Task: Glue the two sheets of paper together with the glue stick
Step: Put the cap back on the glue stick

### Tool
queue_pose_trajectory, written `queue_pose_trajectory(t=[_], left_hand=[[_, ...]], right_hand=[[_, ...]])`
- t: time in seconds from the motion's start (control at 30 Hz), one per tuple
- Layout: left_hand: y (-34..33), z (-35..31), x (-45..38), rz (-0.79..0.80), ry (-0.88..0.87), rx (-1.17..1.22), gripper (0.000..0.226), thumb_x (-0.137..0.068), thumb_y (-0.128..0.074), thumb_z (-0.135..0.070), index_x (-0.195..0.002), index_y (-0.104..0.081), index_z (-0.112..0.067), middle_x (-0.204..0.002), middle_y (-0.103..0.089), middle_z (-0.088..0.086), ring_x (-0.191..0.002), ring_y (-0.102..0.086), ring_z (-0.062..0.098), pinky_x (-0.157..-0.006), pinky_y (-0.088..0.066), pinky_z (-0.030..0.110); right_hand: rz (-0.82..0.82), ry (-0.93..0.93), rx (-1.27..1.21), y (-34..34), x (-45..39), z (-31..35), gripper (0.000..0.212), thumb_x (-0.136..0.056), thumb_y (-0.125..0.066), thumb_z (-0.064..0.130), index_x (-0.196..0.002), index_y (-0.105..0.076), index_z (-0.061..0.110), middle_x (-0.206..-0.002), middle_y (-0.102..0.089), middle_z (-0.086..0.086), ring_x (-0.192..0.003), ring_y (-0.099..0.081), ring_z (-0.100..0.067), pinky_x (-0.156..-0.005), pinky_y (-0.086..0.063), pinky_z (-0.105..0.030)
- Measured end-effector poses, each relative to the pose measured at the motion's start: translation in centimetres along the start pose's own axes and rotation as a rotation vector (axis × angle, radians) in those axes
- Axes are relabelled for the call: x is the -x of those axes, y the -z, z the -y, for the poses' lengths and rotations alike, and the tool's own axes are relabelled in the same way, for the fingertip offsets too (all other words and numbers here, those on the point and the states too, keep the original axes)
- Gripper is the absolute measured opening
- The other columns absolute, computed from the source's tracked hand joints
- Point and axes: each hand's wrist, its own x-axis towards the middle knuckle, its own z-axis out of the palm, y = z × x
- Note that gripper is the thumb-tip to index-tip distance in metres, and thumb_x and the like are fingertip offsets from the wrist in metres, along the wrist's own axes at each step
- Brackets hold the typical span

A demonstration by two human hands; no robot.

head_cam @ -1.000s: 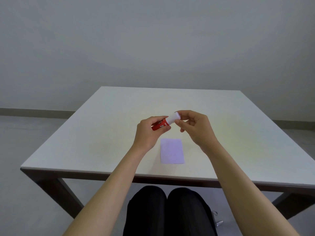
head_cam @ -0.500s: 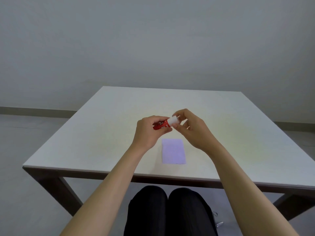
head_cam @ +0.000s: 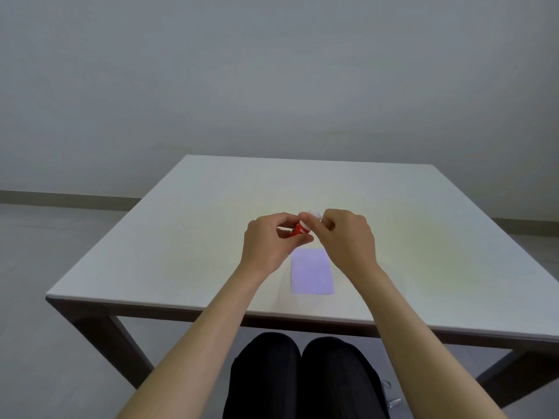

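A red glue stick (head_cam: 299, 229) with a white cap (head_cam: 311, 215) is held above the table between both hands. My left hand (head_cam: 269, 243) grips the red body from the left. My right hand (head_cam: 348, 240) pinches the white cap end from the right. Below the hands a pale purple paper (head_cam: 311, 272) lies flat on the white table (head_cam: 187, 246), near the front edge. Only one sheet outline shows; whether a second sheet lies under it cannot be told.
The table's front edge (head_cam: 211, 309) runs just beyond my knees, which sit under it in black trousers (head_cam: 302, 379). A plain grey wall stands behind the table.
Both hands have turned slightly, and the right hand's fingers have closed more tightly over the white cap. The glue stick now tilts more upright. The paper has not moved.
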Motion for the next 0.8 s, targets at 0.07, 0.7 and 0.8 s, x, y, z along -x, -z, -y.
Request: queue_pose_trajectory(t=[0.07,0.7,0.8], left_hand=[[0.2,0.0,-0.6,-0.074,0.012,0.023,0.019,-0.070,-0.080,-0.029,-0.086,-0.072,-0.022,-0.068,-0.069,-0.012,-0.046,-0.061,0.002,-0.050,-0.048,0.016],[-0.2,5.7,-4.9,-0.264,0.185,-0.055,0.021,-0.074,-0.074,-0.014,-0.082,-0.055,-0.011,-0.069,-0.067,0.001,-0.062,-0.061,0.009,-0.051,-0.038,0.009],[-0.4,5.9,-4.6,-0.271,0.170,-0.051,0.021,-0.074,-0.074,-0.013,-0.081,-0.054,-0.012,-0.062,-0.064,-0.004,-0.059,-0.061,0.008,-0.054,-0.040,0.015]], right_hand=[[0.016,0.008,-0.023,-0.2,0.4,0.1,0.059,-0.086,-0.049,0.059,-0.054,-0.043,0.010,-0.049,-0.049,-0.003,-0.048,-0.038,-0.017,-0.048,-0.029,-0.029],[0.094,-0.040,-0.026,0.3,3.5,-3.8,0.021,-0.093,-0.052,0.028,-0.081,-0.064,0.016,-0.076,-0.061,0.012,-0.080,-0.057,-0.014,-0.066,-0.045,-0.029],[0.106,-0.047,-0.032,0.2,3.6,-3.8,0.019,-0.092,-0.052,0.029,-0.081,-0.063,0.018,-0.078,-0.061,0.011,-0.083,-0.057,-0.014,-0.068,-0.045,-0.029]])
